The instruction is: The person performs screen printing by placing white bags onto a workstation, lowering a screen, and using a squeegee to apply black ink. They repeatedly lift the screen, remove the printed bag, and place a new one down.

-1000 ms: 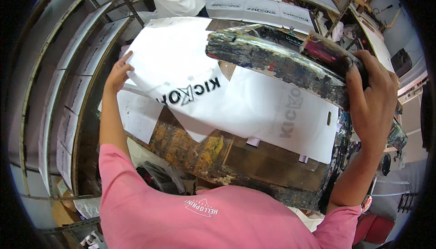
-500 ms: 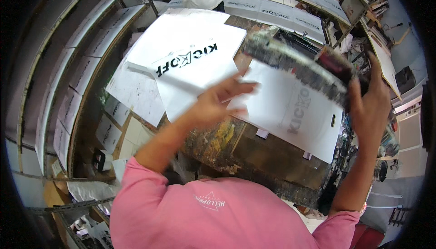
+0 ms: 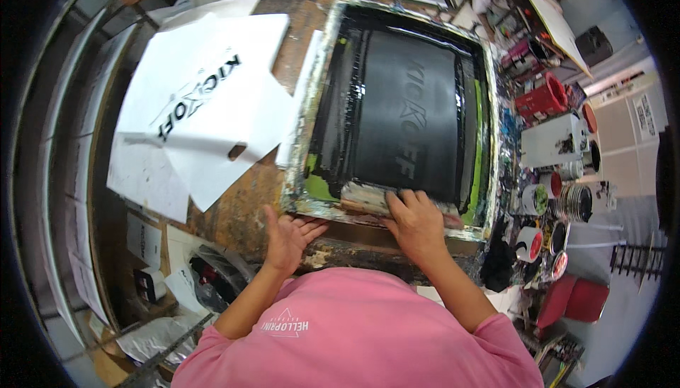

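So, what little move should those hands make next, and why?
Probably the right hand should push the squeegee away from the body: it holds the squeegee at the near side of the frame, the inky mesh lies ahead, and the left hand is open by the near-left corner.

We've got blk ink [image 3: 397, 154] across the screen [image 3: 411, 62] w/ lime-green patches [image 3: 321, 188] — its frame [image 3: 494, 140] is off-wht, speckled dark. Sheets [image 3: 212, 120] are wht w/ bold blk lettering, squeegee [image 3: 365, 195] smeared wht & brn. Our tee [image 3: 368, 321] is pink w/ small wht chest print [image 3: 287, 326] — bucket [image 3: 535, 102] red.
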